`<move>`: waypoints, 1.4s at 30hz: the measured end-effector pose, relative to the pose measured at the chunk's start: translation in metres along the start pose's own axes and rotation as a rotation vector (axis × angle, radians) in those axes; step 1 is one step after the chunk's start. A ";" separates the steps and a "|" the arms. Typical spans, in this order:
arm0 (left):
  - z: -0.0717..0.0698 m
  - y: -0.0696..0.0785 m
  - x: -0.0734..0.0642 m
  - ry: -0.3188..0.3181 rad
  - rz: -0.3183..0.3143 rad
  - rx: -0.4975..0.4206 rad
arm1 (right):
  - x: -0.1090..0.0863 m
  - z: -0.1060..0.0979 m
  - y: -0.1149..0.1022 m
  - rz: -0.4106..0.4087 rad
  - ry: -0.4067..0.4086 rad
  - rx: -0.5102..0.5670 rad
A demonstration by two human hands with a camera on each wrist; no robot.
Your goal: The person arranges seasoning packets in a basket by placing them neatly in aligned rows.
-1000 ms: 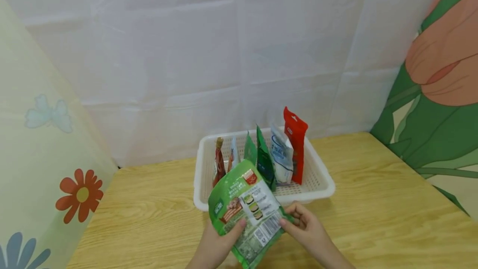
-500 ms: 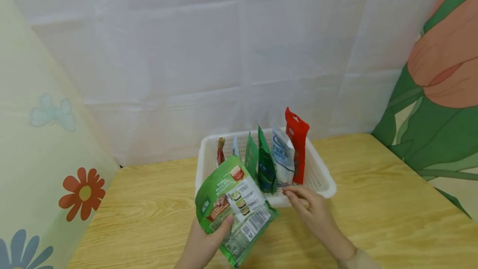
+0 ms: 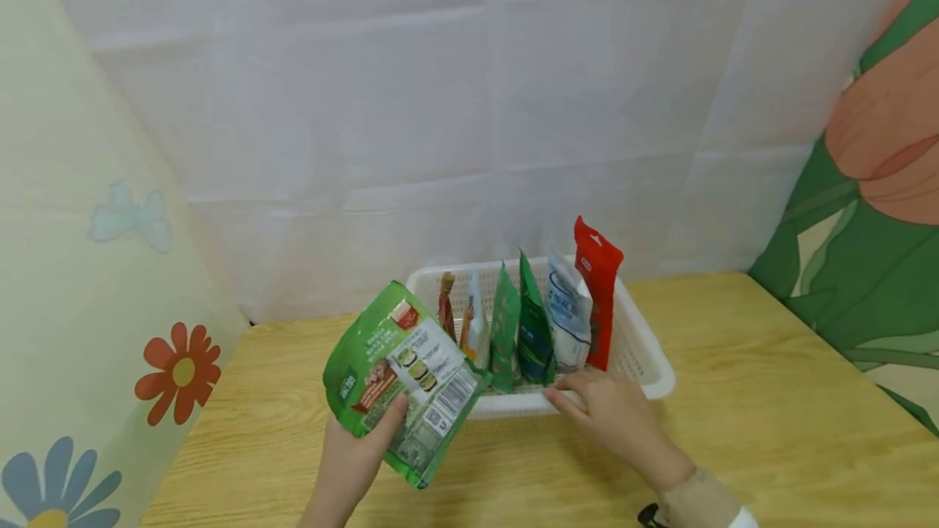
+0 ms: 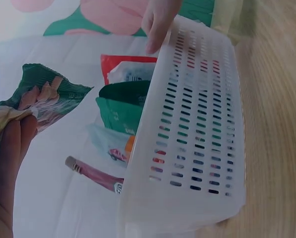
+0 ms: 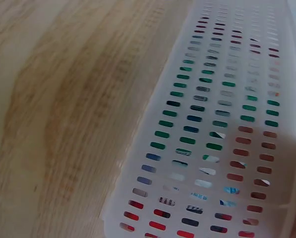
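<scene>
My left hand [image 3: 355, 451] holds a green seasoning packet [image 3: 407, 398] by its lower edge, thumb across the printed back and barcode side. In the left wrist view the packet [image 4: 51, 94] tilts away beside the basket. A white perforated basket [image 3: 513, 406] stands on the table. My right hand [image 3: 616, 414] lies over its front rim, near a white packet [image 3: 568, 320]. Some of its fingers reach inside; through the slots in the right wrist view, skin shows behind the wall.
Upright in the basket stand a red packet [image 3: 600, 292], dark green packet [image 3: 534, 332], lighter green packet [image 3: 504, 341], white-and-orange packet [image 3: 475, 328] and slim red bottle [image 3: 446, 308]. A pale cloth [image 3: 352, 104] hangs behind the wooden table [image 3: 249, 414].
My right hand has let go of the green packet and moved right to the basket's front rim. My left hand has carried the packet left, uncovering more of the basket.
</scene>
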State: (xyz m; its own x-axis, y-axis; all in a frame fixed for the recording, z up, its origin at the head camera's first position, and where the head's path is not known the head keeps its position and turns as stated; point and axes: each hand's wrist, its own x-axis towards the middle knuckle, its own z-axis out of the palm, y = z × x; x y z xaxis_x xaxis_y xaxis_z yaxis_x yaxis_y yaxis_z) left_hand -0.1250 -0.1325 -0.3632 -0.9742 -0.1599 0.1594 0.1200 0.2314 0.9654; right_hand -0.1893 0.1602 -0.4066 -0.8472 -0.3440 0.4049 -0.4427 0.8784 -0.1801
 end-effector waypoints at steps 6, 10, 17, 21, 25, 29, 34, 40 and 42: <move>-0.007 0.000 0.006 0.071 0.005 0.009 | -0.001 0.002 0.001 -0.068 0.042 -0.063; -0.013 0.001 0.012 0.159 0.009 -0.024 | -0.002 0.002 0.002 -0.082 0.039 -0.073; -0.018 0.001 0.021 0.311 0.030 -0.009 | -0.002 0.001 0.006 -0.117 0.013 -0.124; -0.017 -0.002 0.026 0.344 0.015 0.023 | -0.001 0.001 0.005 -0.121 0.012 -0.137; -0.014 -0.005 0.029 0.331 0.037 0.077 | -0.001 0.002 0.004 -0.119 0.016 -0.138; -0.009 -0.009 0.034 0.308 0.079 0.146 | -0.002 0.003 0.003 -0.111 0.032 -0.135; -0.003 -0.014 0.041 0.306 0.177 0.220 | -0.003 0.005 0.001 -0.103 0.058 -0.144; 0.003 -0.017 0.047 0.330 0.249 0.277 | -0.002 0.007 -0.001 -0.100 0.095 -0.164; 0.006 -0.017 0.049 0.332 0.276 0.300 | -0.002 0.007 -0.001 -0.094 0.099 -0.166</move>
State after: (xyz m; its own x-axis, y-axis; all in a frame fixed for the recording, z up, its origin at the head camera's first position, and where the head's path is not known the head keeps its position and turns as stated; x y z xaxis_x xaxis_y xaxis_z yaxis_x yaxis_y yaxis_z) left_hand -0.1760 -0.1389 -0.3731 -0.7950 -0.3389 0.5031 0.2560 0.5645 0.7847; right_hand -0.1892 0.1579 -0.4137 -0.7678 -0.4003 0.5003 -0.4572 0.8893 0.0100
